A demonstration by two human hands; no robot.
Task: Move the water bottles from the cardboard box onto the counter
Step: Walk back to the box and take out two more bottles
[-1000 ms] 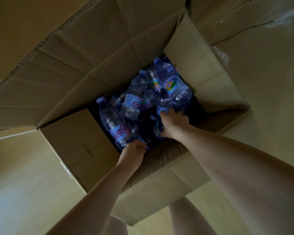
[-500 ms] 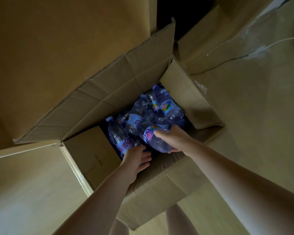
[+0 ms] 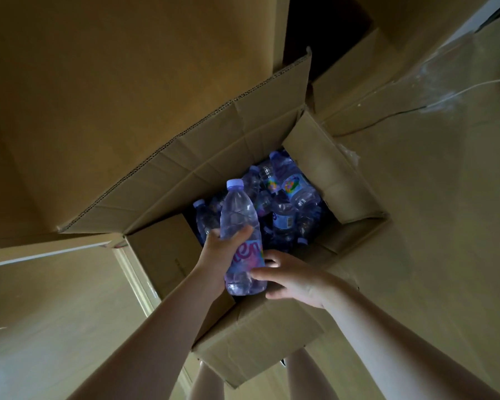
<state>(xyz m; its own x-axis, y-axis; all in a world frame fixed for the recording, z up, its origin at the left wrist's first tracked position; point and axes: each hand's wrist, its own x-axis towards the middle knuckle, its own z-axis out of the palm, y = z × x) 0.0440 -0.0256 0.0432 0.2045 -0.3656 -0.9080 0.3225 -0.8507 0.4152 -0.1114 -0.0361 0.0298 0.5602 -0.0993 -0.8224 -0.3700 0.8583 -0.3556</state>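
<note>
Gripped round its middle by the left hand, one bottle stands cap-up above the box. Right hand touches its lower end, thumb laid across and fingers loosely curled behind it. Below lies a heap of bottles, overlapping too much to count; three lilac caps show. Four flaps stand open. A thin cable crosses the floor at right.

left hand curled, right hand half-open
</note>
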